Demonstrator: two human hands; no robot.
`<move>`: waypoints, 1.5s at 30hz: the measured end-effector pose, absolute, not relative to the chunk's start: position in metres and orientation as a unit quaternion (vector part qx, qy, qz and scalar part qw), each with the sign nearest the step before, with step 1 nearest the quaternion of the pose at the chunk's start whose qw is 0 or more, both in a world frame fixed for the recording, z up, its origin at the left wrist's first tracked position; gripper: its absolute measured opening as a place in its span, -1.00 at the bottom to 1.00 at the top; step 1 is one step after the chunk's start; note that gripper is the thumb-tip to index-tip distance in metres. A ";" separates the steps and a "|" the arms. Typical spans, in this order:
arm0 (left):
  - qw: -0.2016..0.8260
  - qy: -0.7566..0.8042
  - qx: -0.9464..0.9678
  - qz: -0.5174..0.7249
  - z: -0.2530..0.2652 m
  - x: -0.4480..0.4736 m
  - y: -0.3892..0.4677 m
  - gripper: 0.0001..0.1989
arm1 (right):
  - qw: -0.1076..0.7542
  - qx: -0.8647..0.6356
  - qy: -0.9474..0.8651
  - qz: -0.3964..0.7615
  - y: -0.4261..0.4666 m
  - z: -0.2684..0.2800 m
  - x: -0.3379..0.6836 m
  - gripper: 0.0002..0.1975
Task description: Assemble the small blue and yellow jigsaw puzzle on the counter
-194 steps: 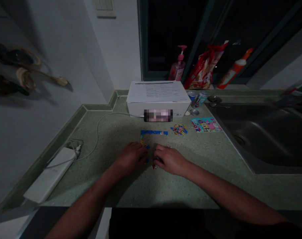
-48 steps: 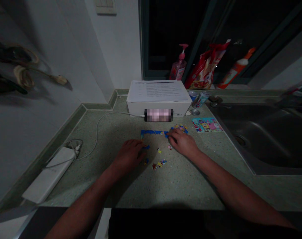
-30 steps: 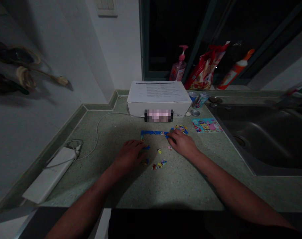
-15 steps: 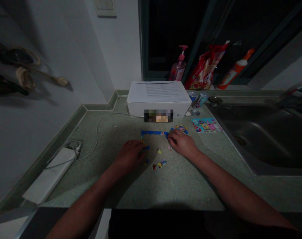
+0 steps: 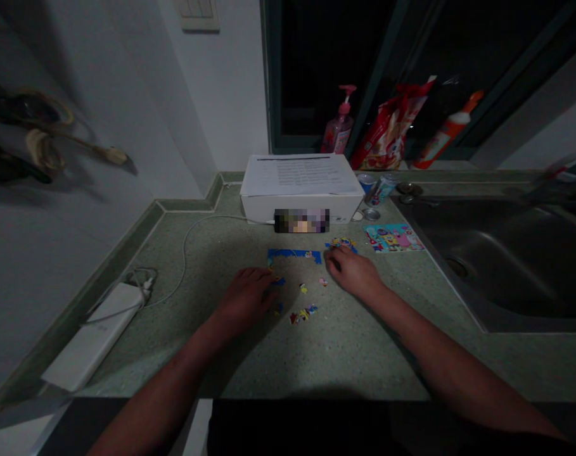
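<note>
On the counter, a blue strip of joined jigsaw pieces [image 5: 294, 253] forms a corner, with a few pieces running down its left side. My left hand [image 5: 249, 294] lies palm down at that side, fingers stretched out and touching or nearly touching the blue pieces [image 5: 279, 281]. My right hand [image 5: 352, 269] is beside the pile of loose jigsaw pieces [image 5: 345, 242], fingers loosely bent and apart; nothing shows in them. Between the hands lie a yellow piece [image 5: 303, 288] and a pinkish piece [image 5: 323, 281]. Closer to me is a small cluster of pieces [image 5: 303, 315].
Behind the puzzle stands a white box [image 5: 301, 206], with a phone [image 5: 301, 221] leaning on it and a cable leading left to a white power strip [image 5: 100, 335]. A colourful picture card [image 5: 395, 238] lies right, before the sink [image 5: 511, 266]. Cans [image 5: 381, 190] stand behind.
My right hand has moved slightly right, off the right end of the blue strip and to the loose pile. My left hand has stayed in place.
</note>
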State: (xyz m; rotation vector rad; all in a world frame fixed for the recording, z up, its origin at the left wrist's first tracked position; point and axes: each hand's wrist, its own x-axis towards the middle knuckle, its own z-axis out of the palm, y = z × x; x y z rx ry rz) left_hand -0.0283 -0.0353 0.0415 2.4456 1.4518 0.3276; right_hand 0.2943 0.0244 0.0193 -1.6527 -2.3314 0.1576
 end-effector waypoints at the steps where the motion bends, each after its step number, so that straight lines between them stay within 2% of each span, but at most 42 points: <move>1: 0.139 0.503 0.845 0.115 0.041 -0.028 -0.035 -0.67 | 0.138 -0.572 -0.807 0.053 0.025 0.019 0.295 -0.74; 45: 0.141 0.509 0.842 0.108 0.046 -0.027 -0.035 -0.70 | 0.113 -0.548 -0.826 0.067 0.016 0.024 0.296 -0.76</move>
